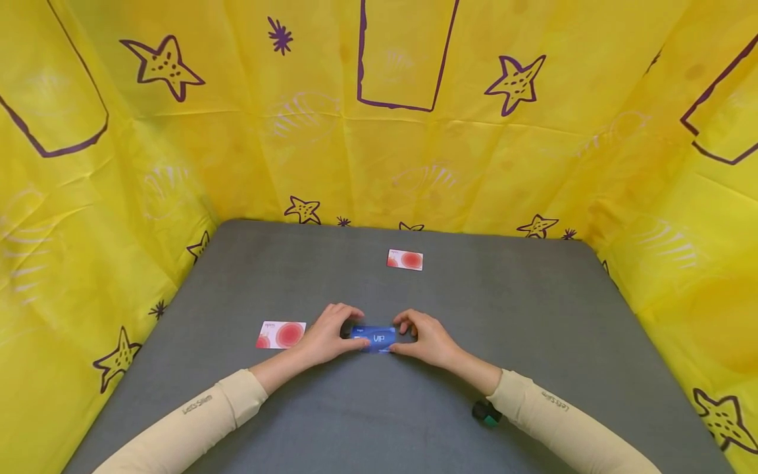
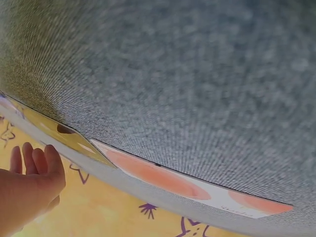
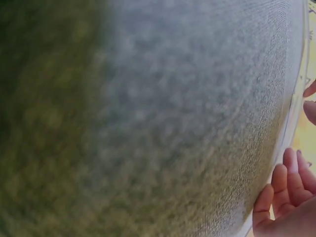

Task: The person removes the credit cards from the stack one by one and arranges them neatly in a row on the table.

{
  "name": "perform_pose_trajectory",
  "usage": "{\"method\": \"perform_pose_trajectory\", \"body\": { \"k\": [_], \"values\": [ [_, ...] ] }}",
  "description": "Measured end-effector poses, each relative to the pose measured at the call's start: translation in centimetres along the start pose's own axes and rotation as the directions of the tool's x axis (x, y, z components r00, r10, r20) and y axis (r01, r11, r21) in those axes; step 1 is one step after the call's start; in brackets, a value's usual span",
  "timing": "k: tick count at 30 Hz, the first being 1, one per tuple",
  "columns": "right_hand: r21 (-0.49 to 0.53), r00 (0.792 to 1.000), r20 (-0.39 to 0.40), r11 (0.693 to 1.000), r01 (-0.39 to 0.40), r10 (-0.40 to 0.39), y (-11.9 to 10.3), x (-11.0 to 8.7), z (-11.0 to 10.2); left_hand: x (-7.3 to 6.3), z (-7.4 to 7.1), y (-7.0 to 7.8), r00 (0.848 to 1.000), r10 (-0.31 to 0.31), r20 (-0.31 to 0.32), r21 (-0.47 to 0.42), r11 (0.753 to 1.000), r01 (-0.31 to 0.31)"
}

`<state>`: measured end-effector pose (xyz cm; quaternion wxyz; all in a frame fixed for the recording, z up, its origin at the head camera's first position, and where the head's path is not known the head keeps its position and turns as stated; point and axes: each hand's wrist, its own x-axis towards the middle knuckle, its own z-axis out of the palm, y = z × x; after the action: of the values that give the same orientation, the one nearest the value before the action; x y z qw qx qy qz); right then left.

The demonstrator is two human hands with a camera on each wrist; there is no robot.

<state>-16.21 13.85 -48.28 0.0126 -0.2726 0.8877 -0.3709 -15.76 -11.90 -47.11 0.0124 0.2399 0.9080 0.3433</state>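
Observation:
A blue card printed "VIP" (image 1: 379,338) lies between the two hands and looks slightly blurred. My left hand (image 1: 326,334) is at its left end, the thumb over the card and the fingers arched apart from it. On the other side my right hand (image 1: 434,341) has its thumb by the near right corner, with bent fingers just off the right edge. Neither hand visibly pinches the card. Just left of my left hand is a white card with red circles (image 1: 283,334). In the left wrist view, the left fingers (image 2: 53,160) appear near a shiny card (image 2: 84,145) reflecting yellow.
A second white card with red circles (image 1: 405,259) lies farther back on the grey table (image 1: 503,283). A small black and green object (image 1: 487,413) sits beside the right forearm. Yellow curtains with starfish drawings (image 1: 331,151) surround the table at the back and sides.

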Motion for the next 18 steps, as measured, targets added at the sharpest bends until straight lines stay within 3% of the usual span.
{"method": "perform_pose_trajectory", "body": {
  "k": [9,18],
  "values": [
    [0.025,0.999,-0.035,1.000,-0.010,0.011,0.1,0.0,-0.6,0.7,0.1,0.2,0.999,0.034,-0.020,-0.036,0.999,-0.034],
    [0.004,0.998,-0.061,1.000,-0.006,0.007,0.9,0.2,-1.1,2.2,-0.1,0.5,0.999,0.051,-0.001,-0.043,0.998,-0.051]
  ]
}}
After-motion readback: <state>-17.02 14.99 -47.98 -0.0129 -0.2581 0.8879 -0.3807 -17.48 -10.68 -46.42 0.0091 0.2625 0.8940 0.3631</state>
